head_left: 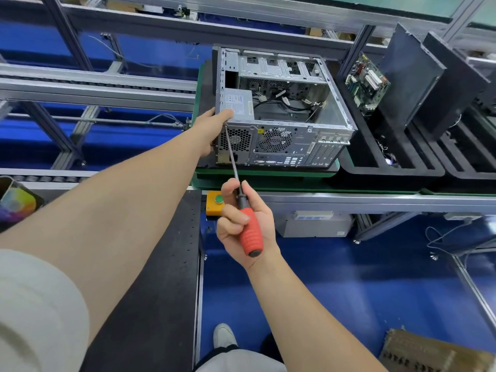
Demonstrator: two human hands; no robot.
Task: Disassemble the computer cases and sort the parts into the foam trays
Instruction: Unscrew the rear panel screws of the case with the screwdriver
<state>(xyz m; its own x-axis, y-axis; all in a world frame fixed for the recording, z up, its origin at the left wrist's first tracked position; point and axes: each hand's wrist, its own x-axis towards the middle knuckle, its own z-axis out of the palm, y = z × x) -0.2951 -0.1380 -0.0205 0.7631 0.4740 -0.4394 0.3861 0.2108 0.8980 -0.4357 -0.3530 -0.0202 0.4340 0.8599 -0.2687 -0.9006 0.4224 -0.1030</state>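
Case [281,146] sits mid-line on green pallet [268,174], trays [397,167] right. Left grip [212,130] clamped on its near-left corner; right grip [241,224] clamped on screwdriver [251,234], tip at PSU [239,106] corner. Square the shaft, push in.

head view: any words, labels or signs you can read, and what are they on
No words are legible.
White label on the grey power supply box: print too small.
Yellow triangle sticker on the grey metal computer case: warning sign, no readable words.
Brown cardboard box: dark print, blurred.
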